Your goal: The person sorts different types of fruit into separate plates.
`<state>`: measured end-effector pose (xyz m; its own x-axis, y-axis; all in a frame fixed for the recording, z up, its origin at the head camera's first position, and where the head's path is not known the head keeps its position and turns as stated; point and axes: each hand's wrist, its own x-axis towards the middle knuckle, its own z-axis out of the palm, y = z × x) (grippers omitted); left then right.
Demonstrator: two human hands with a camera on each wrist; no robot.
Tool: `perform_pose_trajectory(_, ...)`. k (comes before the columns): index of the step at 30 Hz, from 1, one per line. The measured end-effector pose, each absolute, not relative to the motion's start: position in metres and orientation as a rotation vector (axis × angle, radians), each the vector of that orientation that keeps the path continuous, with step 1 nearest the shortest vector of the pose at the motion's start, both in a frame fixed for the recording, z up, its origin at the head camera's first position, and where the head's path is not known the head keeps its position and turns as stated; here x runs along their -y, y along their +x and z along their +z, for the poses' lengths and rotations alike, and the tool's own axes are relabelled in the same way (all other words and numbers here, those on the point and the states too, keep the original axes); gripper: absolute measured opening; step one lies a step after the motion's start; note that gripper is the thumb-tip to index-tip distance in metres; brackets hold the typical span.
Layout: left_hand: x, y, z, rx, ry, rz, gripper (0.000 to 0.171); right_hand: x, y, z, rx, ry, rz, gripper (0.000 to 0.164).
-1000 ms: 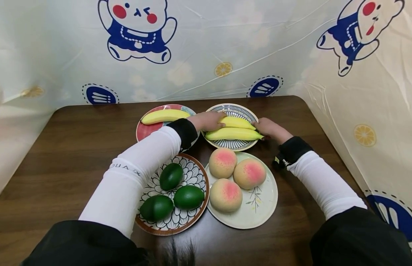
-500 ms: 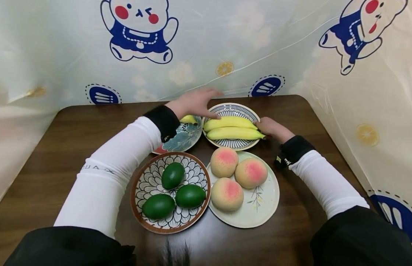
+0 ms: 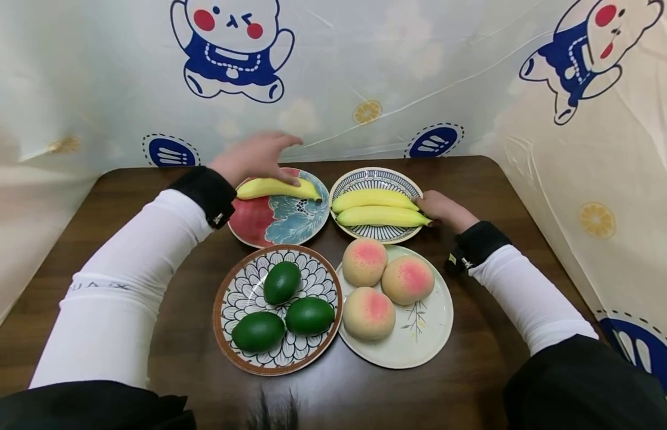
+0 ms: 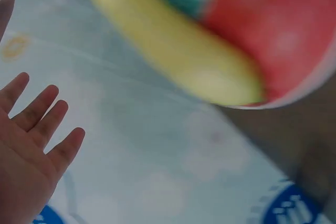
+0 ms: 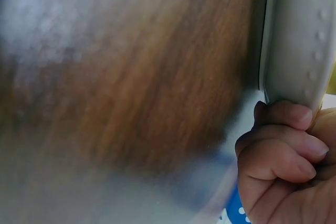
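Observation:
In the head view my left hand (image 3: pixel 254 156) hovers over the back rim of a red-and-blue plate (image 3: pixel 253 221), just above the single banana (image 3: pixel 277 188) on it. Spread fingers with nothing between them show on the left hand (image 4: pixel 34 148) in the left wrist view, apart from the banana (image 4: pixel 173 40). My right hand (image 3: pixel 445 210) grips the right rim of a black-and-white patterned plate (image 3: pixel 372 178), where two bananas (image 3: pixel 382 215) lie side by side. Curled fingers (image 5: pixel 283 145) hold that plate's edge (image 5: pixel 296 35) in the right wrist view; the thumb is mostly hidden.
Nearer on the wooden table (image 3: pixel 172 334) stand a brown-rimmed plate (image 3: pixel 224 319) with several green egg-shaped fruits and a pale plate (image 3: pixel 414 352) with several peaches. The plates sit close together. A printed cloth (image 3: pixel 333 71) hangs behind and to the right.
My left hand has left the bananas on the patterned plate and moved left, over the red-and-blue plate, uncovering it. The right hand has stayed at the patterned plate's rim.

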<state>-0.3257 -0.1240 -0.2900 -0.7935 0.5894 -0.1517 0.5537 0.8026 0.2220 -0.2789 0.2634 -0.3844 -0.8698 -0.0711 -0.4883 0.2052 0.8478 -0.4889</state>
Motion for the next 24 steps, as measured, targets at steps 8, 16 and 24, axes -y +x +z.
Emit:
perform_pose_trajectory(8,0.168,-0.321,-0.328,-2.756,0.687,0.325,0.097,-0.264,-0.275,-0.384,-2.515,0.077,-0.75,0.04)
perform_pose_trajectory(16,0.182,-0.321,-0.345,-2.78,0.605,0.356,0.106,-0.264,-0.274,-0.384,-2.51,0.092,-0.772,0.037)
perform_pose_trajectory(24,0.185,-0.325,-0.365,-2.762,0.594,0.357,0.098,-0.264,-0.273,-0.383,-2.5,0.11,-0.783,0.035)
